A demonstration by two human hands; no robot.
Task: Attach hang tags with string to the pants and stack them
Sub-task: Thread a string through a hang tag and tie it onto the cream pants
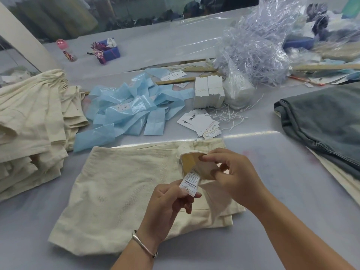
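Over the folded pants (120, 188), the left hand (169, 201) pinches the care label (190, 182), whose long axis runs from the waistband down toward the person. The right hand (233, 172) grips the turned-back waistband (196, 164) at the pants' right edge.

The white care label (190, 181) pinched in the left grip (171, 199) reads "MADE IN CHINA" and, below it, the size "XL"; the smaller lines cannot be read. Beyond both grips, the top hang tag (191, 119) on the desk bears large black brush characters, too blurred to read.
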